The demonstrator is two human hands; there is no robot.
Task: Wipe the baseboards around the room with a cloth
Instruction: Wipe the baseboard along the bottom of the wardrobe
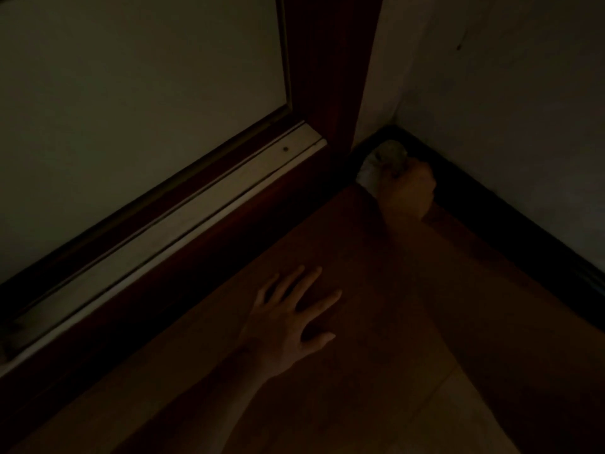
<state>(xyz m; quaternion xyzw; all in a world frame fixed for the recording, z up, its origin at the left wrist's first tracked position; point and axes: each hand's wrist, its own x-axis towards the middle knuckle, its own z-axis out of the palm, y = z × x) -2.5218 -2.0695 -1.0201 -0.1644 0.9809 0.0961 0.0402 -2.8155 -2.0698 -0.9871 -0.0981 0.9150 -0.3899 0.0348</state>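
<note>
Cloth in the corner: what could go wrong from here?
The room is very dim, so dirt on the dark baseboard may be missed. The right hand grips the cloth bunched, so it may skip the tight corner by the door frame. The left hand lies flat on the floor and might slip if leaned on.

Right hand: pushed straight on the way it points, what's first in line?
Probably the dark corner baseboard; the pale crumpled cloth in the right hand seems to touch it.
</note>
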